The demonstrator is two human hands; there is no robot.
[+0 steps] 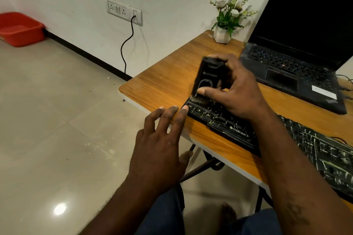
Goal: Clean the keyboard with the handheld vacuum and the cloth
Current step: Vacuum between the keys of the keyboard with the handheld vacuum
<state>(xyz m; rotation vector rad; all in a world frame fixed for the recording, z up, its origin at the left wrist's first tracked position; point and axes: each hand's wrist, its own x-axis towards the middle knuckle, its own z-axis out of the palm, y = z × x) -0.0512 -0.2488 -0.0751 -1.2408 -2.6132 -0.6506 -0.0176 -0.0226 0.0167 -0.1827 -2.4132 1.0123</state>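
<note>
Your right hand grips the handheld vacuum, brush on keyboard.
Keys run right along the table's near edge; left hand flat.

wear: dark blue trousers | forearms: bare to the frame edge | left hand, right hand: bare
</note>
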